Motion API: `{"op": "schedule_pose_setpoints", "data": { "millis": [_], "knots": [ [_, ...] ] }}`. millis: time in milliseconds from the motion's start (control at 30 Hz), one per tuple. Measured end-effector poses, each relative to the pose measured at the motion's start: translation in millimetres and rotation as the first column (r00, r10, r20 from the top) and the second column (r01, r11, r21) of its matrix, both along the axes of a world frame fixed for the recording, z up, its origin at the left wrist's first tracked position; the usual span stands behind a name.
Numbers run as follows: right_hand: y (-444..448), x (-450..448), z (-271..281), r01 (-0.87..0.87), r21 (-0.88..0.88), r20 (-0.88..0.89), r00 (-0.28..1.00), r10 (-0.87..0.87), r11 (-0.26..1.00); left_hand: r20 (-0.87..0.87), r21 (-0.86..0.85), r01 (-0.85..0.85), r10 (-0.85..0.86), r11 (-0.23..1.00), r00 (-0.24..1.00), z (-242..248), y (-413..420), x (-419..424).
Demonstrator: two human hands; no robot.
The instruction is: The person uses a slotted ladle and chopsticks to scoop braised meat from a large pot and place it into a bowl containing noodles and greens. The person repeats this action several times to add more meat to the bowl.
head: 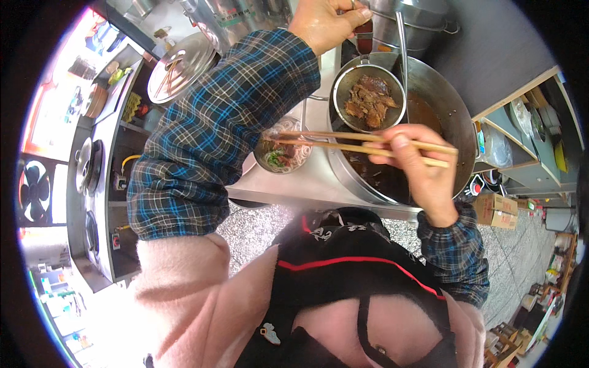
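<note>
My left hand (329, 23) holds the dark handle (364, 39) of a round metal strainer (337, 99) at the top of the view. Braised meat pieces (370, 101) lie in the strainer, which is over a large steel pot (464, 133) of dark broth (379, 177). In my right hand (421, 161) is a pair of long wooden chopsticks (340, 135), their tips over a bowl (280, 171) to the left. White noodles (301, 154), meat and chopped greens (276, 158) fill that bowl. Whether the tips pinch a piece of meat, I cannot tell.
A long metal handle (401, 50) leans in the pot. Steel lids (163, 78) and tall steel containers (230, 23) stand at the back left. The steel counter (299, 184) ends in a front edge close to my body. Shelves (520, 133) and cardboard boxes (494, 210) are on the right.
</note>
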State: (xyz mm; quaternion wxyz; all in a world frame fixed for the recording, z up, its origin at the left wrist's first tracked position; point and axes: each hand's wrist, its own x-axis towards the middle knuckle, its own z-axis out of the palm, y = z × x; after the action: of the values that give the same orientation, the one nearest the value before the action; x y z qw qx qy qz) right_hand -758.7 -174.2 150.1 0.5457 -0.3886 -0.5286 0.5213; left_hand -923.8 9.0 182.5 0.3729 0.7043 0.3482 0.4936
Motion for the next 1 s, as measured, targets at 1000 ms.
{"op": "schedule_pose_setpoints", "data": {
  "millis": [1000],
  "knots": [
    [-32.6,61.5,7.6,0.36,0.006,0.159,0.921,-0.357,0.933,0.007,0.156,0.04,-0.041,0.987,0.999,-1.4,7.7,-20.1]
  ]
}}
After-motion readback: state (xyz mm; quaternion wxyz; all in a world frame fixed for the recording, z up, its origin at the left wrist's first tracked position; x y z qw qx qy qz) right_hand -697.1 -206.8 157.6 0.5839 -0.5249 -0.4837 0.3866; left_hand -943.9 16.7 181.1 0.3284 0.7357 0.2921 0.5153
